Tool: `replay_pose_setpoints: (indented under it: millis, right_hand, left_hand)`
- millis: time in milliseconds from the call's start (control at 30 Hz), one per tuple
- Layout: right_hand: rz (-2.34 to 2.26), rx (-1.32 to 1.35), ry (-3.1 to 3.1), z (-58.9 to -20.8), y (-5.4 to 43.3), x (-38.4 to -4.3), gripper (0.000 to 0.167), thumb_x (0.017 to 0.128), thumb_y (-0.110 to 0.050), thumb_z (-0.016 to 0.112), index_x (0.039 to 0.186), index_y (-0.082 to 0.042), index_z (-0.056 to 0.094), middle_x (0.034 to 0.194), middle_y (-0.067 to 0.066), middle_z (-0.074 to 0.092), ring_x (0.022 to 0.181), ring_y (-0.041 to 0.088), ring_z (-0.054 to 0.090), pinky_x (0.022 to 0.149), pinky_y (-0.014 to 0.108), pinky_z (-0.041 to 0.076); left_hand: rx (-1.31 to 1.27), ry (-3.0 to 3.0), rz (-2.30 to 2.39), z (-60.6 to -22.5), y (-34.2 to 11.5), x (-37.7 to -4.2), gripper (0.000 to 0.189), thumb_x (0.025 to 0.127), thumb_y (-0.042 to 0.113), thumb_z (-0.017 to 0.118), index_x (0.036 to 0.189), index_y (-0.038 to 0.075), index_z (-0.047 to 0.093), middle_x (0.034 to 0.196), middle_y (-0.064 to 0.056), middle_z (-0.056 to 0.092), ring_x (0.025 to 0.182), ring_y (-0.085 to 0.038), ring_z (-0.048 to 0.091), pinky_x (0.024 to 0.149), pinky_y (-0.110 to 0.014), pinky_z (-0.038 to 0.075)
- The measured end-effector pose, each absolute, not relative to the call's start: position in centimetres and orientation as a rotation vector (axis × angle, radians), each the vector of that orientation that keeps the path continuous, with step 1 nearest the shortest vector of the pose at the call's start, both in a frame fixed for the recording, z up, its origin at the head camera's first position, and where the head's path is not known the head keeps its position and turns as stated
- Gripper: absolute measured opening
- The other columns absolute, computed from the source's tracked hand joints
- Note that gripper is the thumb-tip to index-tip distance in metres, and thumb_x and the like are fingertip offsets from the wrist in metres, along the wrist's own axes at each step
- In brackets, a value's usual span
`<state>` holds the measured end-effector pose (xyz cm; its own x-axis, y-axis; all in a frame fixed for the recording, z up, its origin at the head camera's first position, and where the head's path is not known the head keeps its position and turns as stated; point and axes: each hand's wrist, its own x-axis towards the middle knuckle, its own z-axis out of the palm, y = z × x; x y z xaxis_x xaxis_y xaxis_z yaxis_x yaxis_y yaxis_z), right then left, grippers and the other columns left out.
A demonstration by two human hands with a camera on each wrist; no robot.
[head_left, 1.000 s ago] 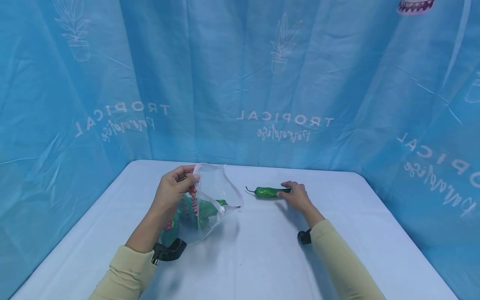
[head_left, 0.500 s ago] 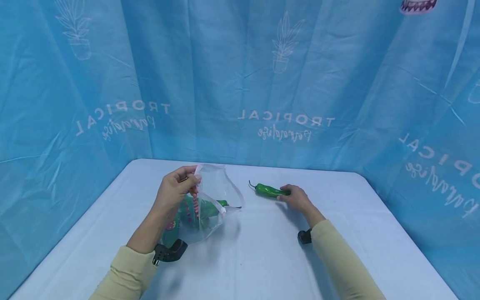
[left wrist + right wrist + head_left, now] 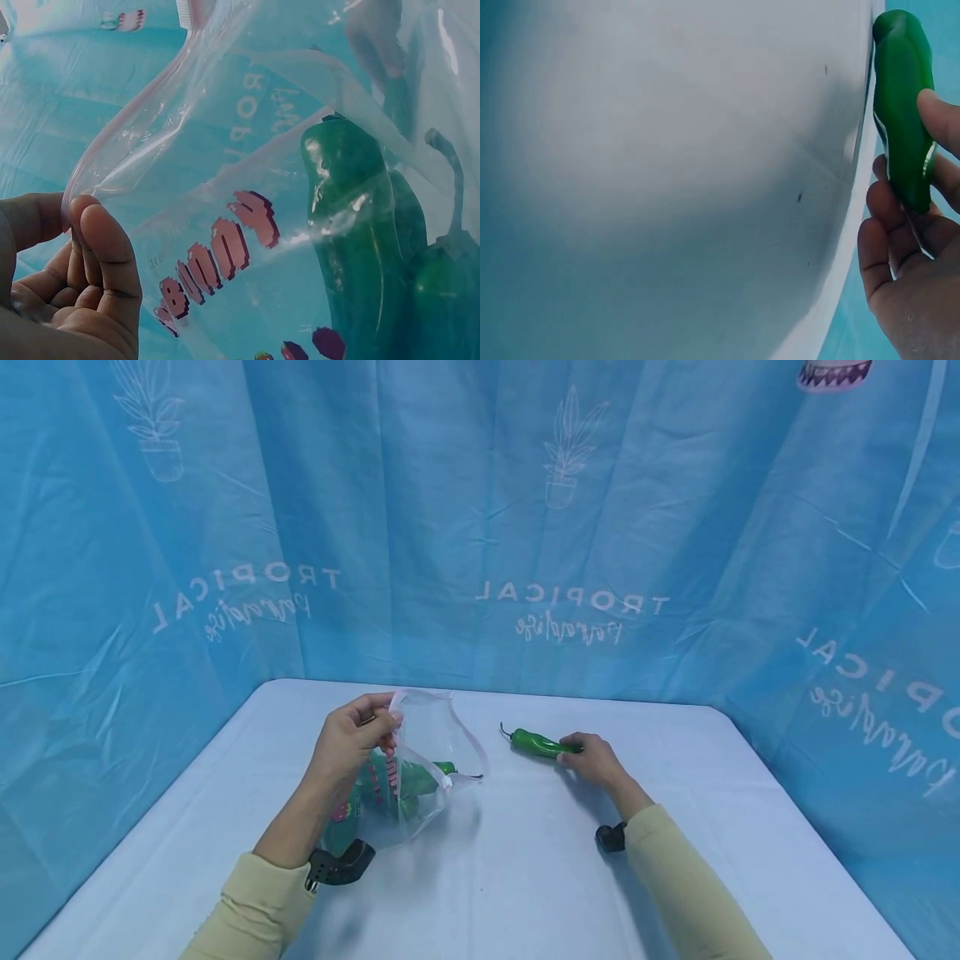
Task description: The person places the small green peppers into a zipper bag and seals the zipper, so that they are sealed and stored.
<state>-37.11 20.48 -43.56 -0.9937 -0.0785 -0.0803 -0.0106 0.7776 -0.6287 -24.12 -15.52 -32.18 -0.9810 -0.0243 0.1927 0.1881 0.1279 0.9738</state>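
Note:
My left hand [image 3: 351, 733] pinches the rim of a clear zip bag [image 3: 172, 142] between thumb and fingers, and the bag's mouth gapes toward the right. Pink "Bunny" lettering is printed on its side. Inside the bag lie green peppers [image 3: 352, 217], one with its curved stem reaching to the opening in the head view. To the right, my right hand [image 3: 595, 758] holds a loose green chili pepper [image 3: 534, 743] by its tip end. That pepper's thin dark stem points left, toward the bag, and tilts up. In the right wrist view the thumb presses along the pepper's side.
A white-covered table [image 3: 517, 877] lies under both hands. Behind and at both sides hangs a blue printed curtain [image 3: 450, 527]. Dark wrist cameras are strapped to both wrists.
The right hand's grip on the pepper has closed around its tip, and the pepper's stem end has swung up and slightly right. The left hand and bag have stayed nearly still.

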Motion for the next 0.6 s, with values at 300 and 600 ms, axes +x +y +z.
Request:
replay_pose_setpoints:
  millis: [300, 600]
  right_hand:
    - [-1.036, -0.122, 2.904, -43.3, 20.7, -36.0, 0.039, 0.089, -0.024, 0.062, 0.124, -0.009, 0.06, 0.132, 0.015, 0.056, 0.123, 0.032, 0.049, 0.1, 0.049, 0.042]
    - [-1.124, -0.138, 2.885, -42.2, 21.0, -34.4, 0.038, 0.089, -0.027, 0.063, 0.124, -0.013, 0.061, 0.128, 0.011, 0.058, 0.108, 0.024, 0.054, 0.09, 0.042, 0.047]
  left_hand:
    - [-0.165, -2.232, -1.973, -32.2, -15.5, -24.1, 0.038, 0.093, 0.019, 0.058, 0.126, 0.0, 0.053, 0.084, 0.006, 0.058, 0.067, -0.006, 0.054, 0.065, -0.019, 0.053]
    - [-0.174, -2.232, -1.98, -32.3, -15.3, -24.2, 0.038, 0.093, 0.02, 0.059, 0.125, 0.0, 0.053, 0.084, 0.006, 0.057, 0.066, -0.006, 0.054, 0.065, -0.02, 0.053]
